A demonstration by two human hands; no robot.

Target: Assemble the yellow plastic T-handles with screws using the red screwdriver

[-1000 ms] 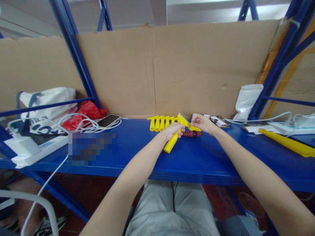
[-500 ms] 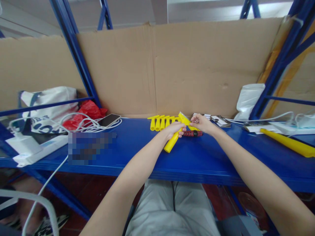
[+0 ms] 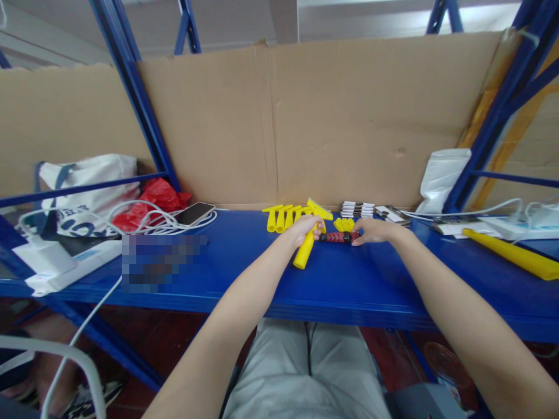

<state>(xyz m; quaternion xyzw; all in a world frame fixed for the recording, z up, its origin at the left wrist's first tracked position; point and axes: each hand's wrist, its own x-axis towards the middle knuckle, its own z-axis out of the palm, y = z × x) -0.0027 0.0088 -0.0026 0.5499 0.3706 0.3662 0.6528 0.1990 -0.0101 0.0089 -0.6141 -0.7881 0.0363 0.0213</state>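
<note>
My left hand point(image 3: 309, 228) is closed round the handle of a yellow scraper point(image 3: 304, 255), whose wide head point(image 3: 319, 208) points away from me. Just to its right lies a red-and-black tool point(image 3: 336, 237) with a ribbed grip like a screwdriver's; its tip is hidden by my left hand. The fingers of my right hand point(image 3: 367, 231) are curled on the right end of that tool. Behind the tool are several small yellow pieces point(image 3: 344, 224). A row of yellow scrapers point(image 3: 279, 220) lies beyond my left hand.
Stacked white-and-dark packets point(image 3: 357, 208) and a white pouch point(image 3: 441, 180) are at the back right. A long yellow object point(image 3: 510, 254) lies far right. On the left are a phone point(image 3: 195, 214), white cables, a red bag point(image 3: 159, 198) and a power strip point(image 3: 82, 263). Cardboard point(image 3: 349, 116) stands behind.
My right hand has left the scraper's head and moved down and right onto the red-and-black tool. The scraper has shifted slightly left, and the small yellow pieces have come into view.
</note>
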